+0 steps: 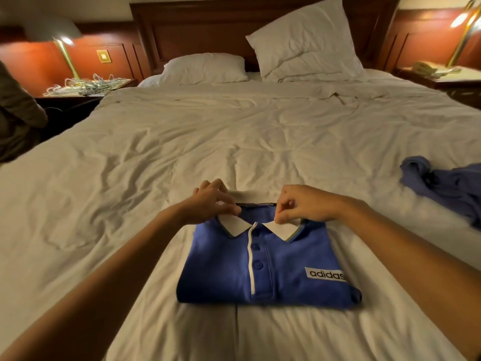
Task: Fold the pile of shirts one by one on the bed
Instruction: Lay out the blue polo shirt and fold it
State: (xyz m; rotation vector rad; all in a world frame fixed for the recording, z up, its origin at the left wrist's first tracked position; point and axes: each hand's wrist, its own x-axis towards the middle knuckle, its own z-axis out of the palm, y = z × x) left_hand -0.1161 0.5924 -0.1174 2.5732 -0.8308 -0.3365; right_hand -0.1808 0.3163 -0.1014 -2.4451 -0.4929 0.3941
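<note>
A blue polo shirt (286,269) with a white collar lies folded into a neat rectangle on the white bed (156,165), front up, buttons and a logo patch showing. My left hand (210,201) pinches the left collar flap at the shirt's far edge. My right hand (304,204) pinches the right collar flap. A crumpled heap of blue-purple shirts (447,188) lies on the bed at the right.
Two white pillows (304,45) lean at the dark wooden headboard. A nightstand with tangled cables (88,86) and a lamp stands left, another nightstand with a phone (426,69) right. Dark fabric (15,113) hangs at the left edge.
</note>
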